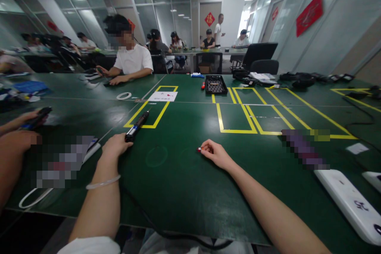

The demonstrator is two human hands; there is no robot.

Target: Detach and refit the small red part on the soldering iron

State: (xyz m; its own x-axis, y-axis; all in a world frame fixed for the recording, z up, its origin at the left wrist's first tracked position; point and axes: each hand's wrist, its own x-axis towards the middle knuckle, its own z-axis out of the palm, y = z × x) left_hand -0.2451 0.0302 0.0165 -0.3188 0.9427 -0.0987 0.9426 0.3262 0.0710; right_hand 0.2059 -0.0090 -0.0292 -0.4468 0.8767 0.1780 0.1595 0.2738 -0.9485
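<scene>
My left hand point(115, 146) is closed around the rear end of a slim black-and-silver electric screwdriver point(137, 126). Its thin tip points forward, over a yellow-taped rectangle on the green table point(178, 190). Some of that hand's fingers are hidden behind the hand itself. Near the middle of the table, my right hand point(216, 154) pinches a small red piece point(199, 149) between thumb and fingertips; the piece is too small to name further. A white card point(163, 96) with print and small red marks lies beyond the screwdriver's tip.
A black tray of small parts point(216, 85) stands farther back, beside a red item point(203, 85). At right lie a white power bank point(347, 204) and a blurred phone-like object point(303, 149). At left, a neighbour's hand point(29, 121) holds a dark tool. Another person point(132, 59) sits opposite.
</scene>
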